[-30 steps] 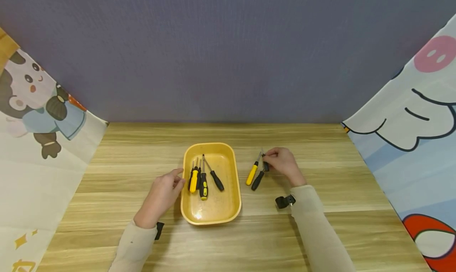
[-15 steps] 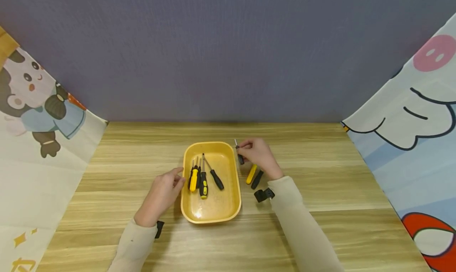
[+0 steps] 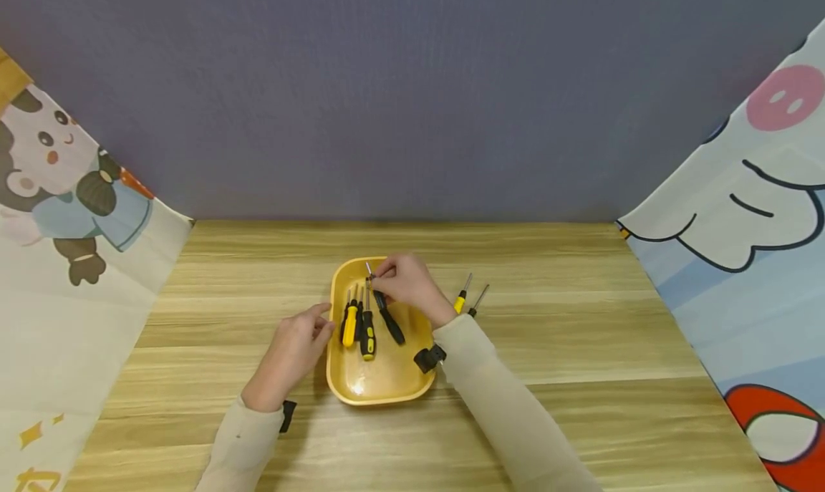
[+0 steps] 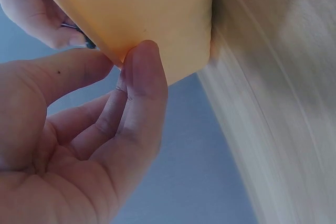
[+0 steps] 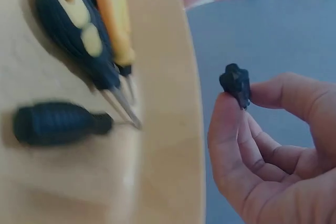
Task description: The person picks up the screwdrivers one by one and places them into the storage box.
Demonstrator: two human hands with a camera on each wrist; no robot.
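Note:
A black-handled screwdriver [image 5: 234,80] is pinched between thumb and fingers of my right hand [image 3: 412,286], over the far part of the yellow tray [image 3: 387,402]. Its metal shaft points away in the head view. My left hand [image 3: 298,347] pinches the tray's left rim, as the left wrist view shows with thumb and forefinger on either side of the tray wall [image 4: 168,19]. Inside the tray lie a yellow-handled screwdriver [image 3: 350,327], a black-and-yellow screwdriver [image 3: 368,340], a slanted black screwdriver [image 3: 393,329] and other dark ones, partly covered.
Right of the tray, a yellow screwdriver [image 3: 460,303] and a dark-handled screwdriver [image 3: 475,307] lie on the wooden table [image 3: 580,320], partly hidden by my right sleeve [image 3: 496,384]. A grey wall [image 3: 412,105] stands behind the table, with cartoon-printed sheets at both sides.
My right hand has lifted the black screwdriver from the table and carried it left, from beside the other two screwdrivers to over the tray. My left hand has stayed at the rim.

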